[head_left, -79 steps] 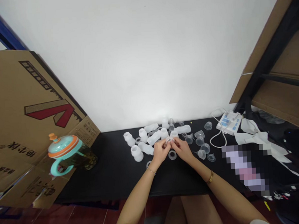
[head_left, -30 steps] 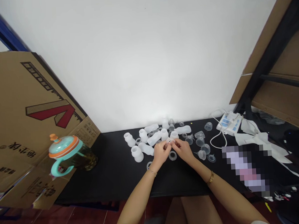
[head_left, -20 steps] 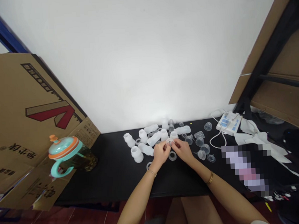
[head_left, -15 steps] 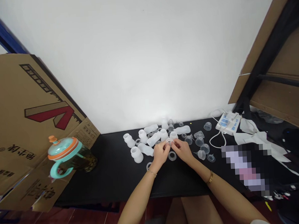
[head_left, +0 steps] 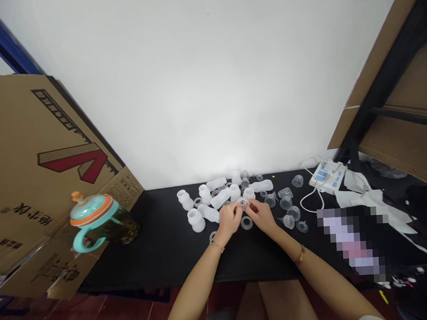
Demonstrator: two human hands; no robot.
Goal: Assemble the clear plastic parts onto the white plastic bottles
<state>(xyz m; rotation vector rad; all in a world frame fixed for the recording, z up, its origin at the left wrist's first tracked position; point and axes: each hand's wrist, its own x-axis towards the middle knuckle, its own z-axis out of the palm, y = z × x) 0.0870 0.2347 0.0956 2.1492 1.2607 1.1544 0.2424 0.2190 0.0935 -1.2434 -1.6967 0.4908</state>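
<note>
Between my fingertips is a small translucent ring (head_left: 243, 202), gripped from both sides. My left hand (head_left: 230, 219) pinches its left edge and my right hand (head_left: 261, 215) its right edge. Whether a nipple sits inside the ring is too small to tell. Just below, a loose collar ring (head_left: 246, 222) lies flat on the black table. White bottles (head_left: 196, 220), some upright and some lying down, crowd the space to the left of and behind my hands. Clear domed caps (head_left: 289, 221) and a clear nipple (head_left: 302, 226) lie to the right. Another ring (head_left: 213, 237) is partly hidden by my left wrist.
A jug with a turquoise lid and handle (head_left: 94, 211) stands at the left by a cardboard box (head_left: 17, 175). A white power strip (head_left: 327, 175) with a looping cable and torn white papers (head_left: 362, 197) lie on the right. A white wall rises behind the black table (head_left: 150, 249).
My hands stay together on the ring, which looks slightly tilted compared with before. The view has shifted a little; the things on the table have not moved.
</note>
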